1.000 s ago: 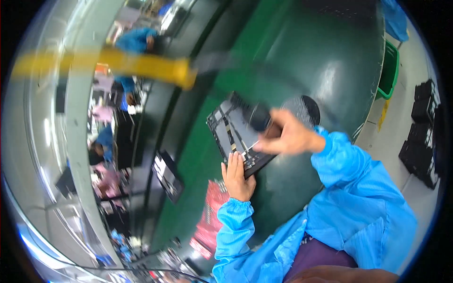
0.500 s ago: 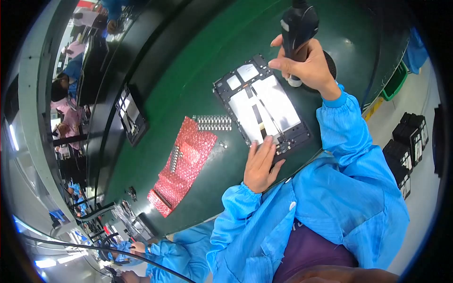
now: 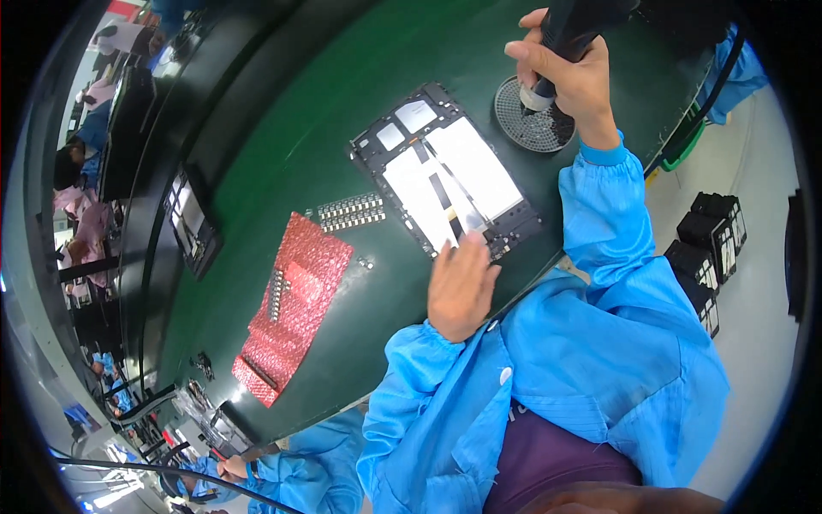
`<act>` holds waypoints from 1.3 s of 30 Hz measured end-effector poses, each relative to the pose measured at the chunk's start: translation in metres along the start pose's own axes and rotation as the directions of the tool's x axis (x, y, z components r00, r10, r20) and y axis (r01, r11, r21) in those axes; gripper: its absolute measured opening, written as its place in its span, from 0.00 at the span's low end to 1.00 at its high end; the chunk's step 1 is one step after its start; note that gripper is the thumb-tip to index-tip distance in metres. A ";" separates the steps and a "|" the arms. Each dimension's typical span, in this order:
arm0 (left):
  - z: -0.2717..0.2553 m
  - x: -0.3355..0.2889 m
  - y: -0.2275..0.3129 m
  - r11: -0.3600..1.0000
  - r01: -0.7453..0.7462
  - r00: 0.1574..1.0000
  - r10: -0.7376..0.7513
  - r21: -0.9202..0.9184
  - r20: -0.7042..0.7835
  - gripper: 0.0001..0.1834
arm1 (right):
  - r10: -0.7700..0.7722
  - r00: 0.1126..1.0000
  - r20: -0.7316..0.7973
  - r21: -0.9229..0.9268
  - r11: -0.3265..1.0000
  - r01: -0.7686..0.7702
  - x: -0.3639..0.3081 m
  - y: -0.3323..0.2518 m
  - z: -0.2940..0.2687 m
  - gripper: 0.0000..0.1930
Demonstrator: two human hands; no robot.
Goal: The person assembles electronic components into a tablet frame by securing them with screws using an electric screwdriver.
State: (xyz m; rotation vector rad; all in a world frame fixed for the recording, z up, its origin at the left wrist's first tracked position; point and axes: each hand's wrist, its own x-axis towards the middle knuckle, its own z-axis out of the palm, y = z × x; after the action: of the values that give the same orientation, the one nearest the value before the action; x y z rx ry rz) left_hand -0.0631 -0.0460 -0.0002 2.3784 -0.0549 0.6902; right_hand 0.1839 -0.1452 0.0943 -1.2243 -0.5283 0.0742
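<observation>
A flat black device frame [image 3: 411,193], like an opened tablet with large white battery panels [image 3: 479,167], lies tilted on the green table. My left hand [image 3: 462,291] rests on its near end, fingers stretched out and holding nothing. Off the device's far right side, my right hand [image 3: 578,81] grips a black electric screwdriver [image 3: 575,30]. The driver's pale collar [image 3: 537,98] points down over a round gridded dish [image 3: 518,120] that contains small dark pieces, probably screws. Whether the tip touches the dish is hard to see.
Left of the device are a strip of small metal parts [image 3: 353,212] and red bubble wrap [image 3: 300,283] bearing another strip [image 3: 276,295]. A second opened device [image 3: 190,221] leans farther left. Black device stacks [image 3: 715,231] stand at right. A co-worker's blue sleeve [image 3: 304,471] shows below.
My right hand has lifted the screwdriver away from the device's right side, and the dish now shows beneath it. My left hand stays on the near end. The whole view has shifted.
</observation>
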 end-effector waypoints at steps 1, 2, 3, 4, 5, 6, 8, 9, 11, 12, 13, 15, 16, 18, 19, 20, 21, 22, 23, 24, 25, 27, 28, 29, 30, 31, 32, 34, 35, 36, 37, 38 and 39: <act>-0.005 0.002 0.000 0.995 0.085 0.996 -0.083 0.052 -0.033 0.22 | 0.003 0.999 -0.052 -0.012 1.000 -0.004 0.002 0.007 -0.007 0.15; -0.008 0.008 -0.007 0.988 0.152 0.982 -0.148 0.029 -0.118 0.24 | 0.001 0.998 -0.056 -0.018 1.000 -0.002 0.002 0.008 -0.010 0.15; -0.011 0.016 -0.016 0.976 0.217 0.956 -0.213 0.002 -0.200 0.26 | 0.007 0.998 -0.067 0.005 1.000 -0.006 0.003 0.008 -0.013 0.15; -0.010 0.020 -0.030 0.959 0.274 0.921 -0.283 -0.074 -0.267 0.27 | 0.018 0.997 -0.074 0.031 0.999 -0.015 0.004 0.014 -0.016 0.14; -0.008 0.025 -0.041 0.935 0.319 0.877 -0.352 -0.151 -0.328 0.28 | 0.017 0.997 -0.073 0.032 0.999 -0.014 0.007 0.021 -0.020 0.14; -0.005 0.031 -0.045 0.936 0.319 0.877 -0.351 -0.151 -0.328 0.28 | -0.113 0.994 0.008 -0.020 0.993 0.113 0.011 0.033 -0.025 0.15; 0.000 0.039 -0.052 0.867 0.319 0.809 -0.459 -0.382 -0.367 0.32 | -0.236 0.967 0.097 -0.059 0.968 0.243 0.014 0.039 -0.026 0.15; 0.001 0.040 -0.054 0.867 0.319 0.809 -0.459 -0.382 -0.367 0.32 | -0.213 0.973 0.090 -0.051 0.974 0.219 0.014 0.042 -0.025 0.14; 0.003 0.042 -0.058 0.909 0.293 0.845 -0.391 -0.296 -0.364 0.35 | -0.190 0.978 0.082 -0.044 0.980 0.194 0.014 0.043 -0.024 0.13; 0.004 0.043 -0.057 0.909 0.294 0.845 -0.392 -0.296 -0.363 0.35 | -0.189 0.978 0.088 -0.047 0.980 0.193 0.014 0.044 -0.024 0.13; 0.005 0.046 -0.055 0.923 0.304 0.861 -0.372 -0.236 -0.348 0.36 | -0.187 0.978 0.092 -0.052 0.980 0.192 0.014 0.044 -0.025 0.13; 0.007 0.047 -0.053 0.934 0.312 0.876 -0.354 -0.174 -0.329 0.38 | -0.199 0.976 0.087 -0.068 0.976 0.205 0.013 0.044 -0.028 0.12; 0.008 0.048 -0.054 0.937 0.310 0.875 -0.347 -0.160 -0.336 0.38 | -0.214 0.974 0.081 -0.083 0.972 0.220 0.013 0.044 -0.030 0.12; 0.011 0.049 -0.052 0.941 0.307 0.877 -0.339 -0.146 -0.340 0.38 | -0.217 0.973 0.075 -0.094 0.970 0.223 0.012 0.042 -0.033 0.12; 0.010 0.049 -0.049 0.930 0.320 0.862 -0.364 -0.178 -0.352 0.39 | -0.219 0.973 0.072 -0.103 0.969 0.226 0.012 0.042 -0.034 0.12; 0.009 0.049 -0.047 0.919 0.333 0.846 -0.390 -0.210 -0.364 0.39 | -0.220 0.973 0.066 -0.104 0.968 0.226 0.012 0.040 -0.033 0.12; 0.008 0.049 -0.046 0.920 0.331 0.849 -0.387 -0.210 -0.359 0.39 | -0.203 0.978 0.058 -0.076 0.975 0.207 0.012 0.039 -0.031 0.12; 0.008 0.050 -0.044 0.926 0.327 0.859 -0.374 -0.187 -0.348 0.39 | -0.185 0.981 0.050 -0.050 0.981 0.187 0.011 0.038 -0.031 0.12; 0.008 0.051 -0.042 0.932 0.324 0.869 -0.362 -0.165 -0.337 0.39 | -0.185 0.982 0.044 -0.054 0.981 0.188 0.011 0.038 -0.032 0.12; 0.007 0.052 -0.041 0.932 0.321 0.872 -0.360 -0.167 -0.332 0.39 | -0.193 0.980 0.047 -0.073 0.978 0.196 0.011 0.038 -0.034 0.12; 0.007 0.052 -0.040 0.938 0.315 0.886 -0.346 -0.146 -0.310 0.40 | -0.201 0.978 0.052 -0.090 0.975 0.205 0.010 0.038 -0.035 0.12; 0.009 0.052 -0.039 0.943 0.306 0.900 -0.330 -0.126 -0.284 0.40 | -0.199 0.979 0.046 -0.117 0.972 0.203 0.010 0.038 -0.036 0.12; 0.010 0.052 -0.039 0.944 0.314 0.899 -0.329 -0.098 -0.290 0.40 | -0.198 0.979 0.047 -0.138 0.969 0.203 0.010 0.038 -0.035 0.12; 0.011 0.052 -0.039 0.944 0.322 0.897 -0.328 -0.069 -0.296 0.40 | -0.199 0.979 0.044 -0.138 0.969 0.204 0.010 0.038 -0.035 0.12; 0.012 0.052 -0.038 0.945 0.321 0.898 -0.326 -0.068 -0.295 0.40 | -0.196 0.979 0.053 -0.135 0.970 0.201 0.011 0.039 -0.035 0.12; 0.014 0.052 -0.037 0.940 0.333 0.888 -0.340 -0.078 -0.310 0.38 | -0.192 0.980 0.061 -0.135 0.971 0.199 0.010 0.040 -0.036 0.13; 0.015 0.053 -0.037 0.935 0.345 0.877 -0.354 -0.087 -0.324 0.36 | -0.193 0.979 0.059 -0.136 0.970 0.199 0.011 0.042 -0.037 0.13; 0.016 0.050 -0.040 0.940 0.322 0.879 -0.340 -0.109 -0.335 0.32 | -0.198 0.977 0.080 -0.187 0.960 0.210 0.011 0.044 -0.039 0.13; 0.016 0.049 -0.041 0.945 0.300 0.879 -0.327 -0.132 -0.348 0.29 | -0.200 0.977 0.079 -0.188 0.959 0.211 0.011 0.044 -0.038 0.13; 0.014 0.049 -0.040 0.946 0.298 0.880 -0.325 -0.132 -0.347 0.29 | -0.170 0.983 0.066 -0.167 0.970 0.179 0.011 0.044 -0.037 0.13; 0.012 0.049 -0.040 0.968 0.244 0.922 -0.248 -0.048 -0.298 0.23 | -0.139 0.989 0.052 -0.148 0.978 0.145 0.011 0.044 -0.036 0.13; 0.010 0.049 -0.039 0.983 0.183 0.956 -0.170 0.032 -0.241 0.18 | -0.141 0.989 0.049 -0.149 0.978 0.147 0.011 0.044 -0.037 0.13; 0.011 0.050 -0.039 0.983 0.179 0.957 -0.167 0.030 -0.239 0.18 | -0.136 0.989 0.060 -0.157 0.977 0.144 0.012 0.044 -0.038 0.12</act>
State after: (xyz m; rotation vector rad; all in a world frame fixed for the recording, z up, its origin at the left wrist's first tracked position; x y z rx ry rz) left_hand -0.0072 -0.0152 -0.0054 2.2985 0.2730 0.8916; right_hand 0.2207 -0.1588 0.0493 -1.3414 -0.6719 -0.0597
